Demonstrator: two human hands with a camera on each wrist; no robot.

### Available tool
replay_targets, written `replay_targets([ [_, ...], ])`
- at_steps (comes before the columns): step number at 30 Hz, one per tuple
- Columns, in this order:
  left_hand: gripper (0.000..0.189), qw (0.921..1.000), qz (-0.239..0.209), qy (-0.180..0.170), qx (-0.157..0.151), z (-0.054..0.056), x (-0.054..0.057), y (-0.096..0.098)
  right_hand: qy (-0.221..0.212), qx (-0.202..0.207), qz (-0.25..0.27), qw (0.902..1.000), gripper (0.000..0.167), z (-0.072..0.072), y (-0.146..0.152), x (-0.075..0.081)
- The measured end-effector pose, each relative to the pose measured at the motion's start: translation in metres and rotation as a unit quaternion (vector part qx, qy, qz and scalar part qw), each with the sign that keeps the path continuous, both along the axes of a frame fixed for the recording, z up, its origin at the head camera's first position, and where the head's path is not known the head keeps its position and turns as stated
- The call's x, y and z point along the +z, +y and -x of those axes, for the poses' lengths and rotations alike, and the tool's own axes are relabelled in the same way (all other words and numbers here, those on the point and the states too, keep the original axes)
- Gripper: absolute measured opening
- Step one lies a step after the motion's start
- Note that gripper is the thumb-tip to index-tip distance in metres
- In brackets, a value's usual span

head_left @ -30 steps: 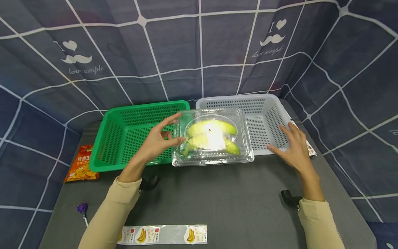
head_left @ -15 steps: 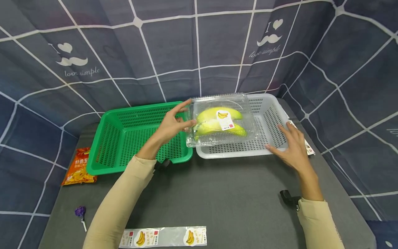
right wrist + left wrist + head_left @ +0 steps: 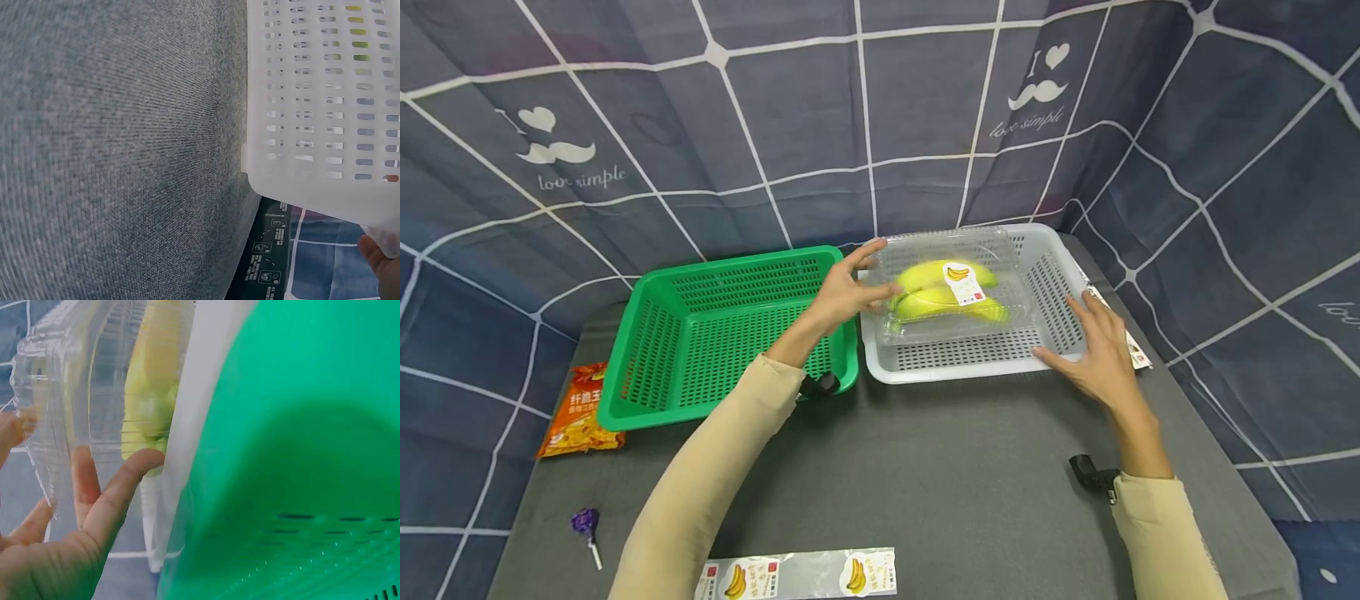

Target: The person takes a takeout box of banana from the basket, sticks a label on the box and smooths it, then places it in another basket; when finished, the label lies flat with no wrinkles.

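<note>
A clear plastic clamshell box (image 3: 917, 335), with yellow-green bananas (image 3: 936, 302) inside and a banana label (image 3: 962, 283) on its lid, lies over the white basket (image 3: 955, 372). My left hand (image 3: 844, 296) holds the box by its left end, thumb and fingers spread along that side. The left wrist view shows the thumb (image 3: 140, 464) at the box's edge, beside the basket wall. At the white basket's front right corner is my right hand (image 3: 1099, 358), fingers loosely bent, thumb by the front rim. In the right wrist view only a finger (image 3: 373, 255) shows beside the basket.
A green basket (image 3: 730, 408) stands left of the white one. An orange snack bag (image 3: 580, 412) and a purple lollipop (image 3: 584, 522) lie on the left. A strip of banana labels (image 3: 805, 575) is at the front. Dark cloth walls (image 3: 797, 100) rise behind the grey table (image 3: 955, 475).
My left hand has carried the box right and back, from between the two baskets to over the white one. My right hand stays by the white basket's corner.
</note>
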State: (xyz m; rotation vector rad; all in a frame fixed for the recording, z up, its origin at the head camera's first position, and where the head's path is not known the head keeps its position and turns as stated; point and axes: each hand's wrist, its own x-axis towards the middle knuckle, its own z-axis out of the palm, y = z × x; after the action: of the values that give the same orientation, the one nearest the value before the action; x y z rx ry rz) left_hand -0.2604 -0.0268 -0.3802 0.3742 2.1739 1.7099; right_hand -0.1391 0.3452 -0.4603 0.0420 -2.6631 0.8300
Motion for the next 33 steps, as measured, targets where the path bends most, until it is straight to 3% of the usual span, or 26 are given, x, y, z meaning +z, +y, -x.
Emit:
replay_targets([
  [16,0.082,0.9976,0.068,0.011,0.003,0.015,-0.012,0.028,0.024,0.003,0.017,0.9996,0.1,0.002,0.002,-0.004],
  [27,0.09,0.9944,0.1,0.0,-0.034,0.016,-0.015,0.04,0.023,0.001,0.015,0.9996,0.1,0.002,0.002,-0.004],
  [33,0.104,0.9822,0.165,0.025,-0.086,0.016,-0.011,0.039,0.024,0.0,0.015,0.9996,0.1,0.001,0.001,-0.003],
])
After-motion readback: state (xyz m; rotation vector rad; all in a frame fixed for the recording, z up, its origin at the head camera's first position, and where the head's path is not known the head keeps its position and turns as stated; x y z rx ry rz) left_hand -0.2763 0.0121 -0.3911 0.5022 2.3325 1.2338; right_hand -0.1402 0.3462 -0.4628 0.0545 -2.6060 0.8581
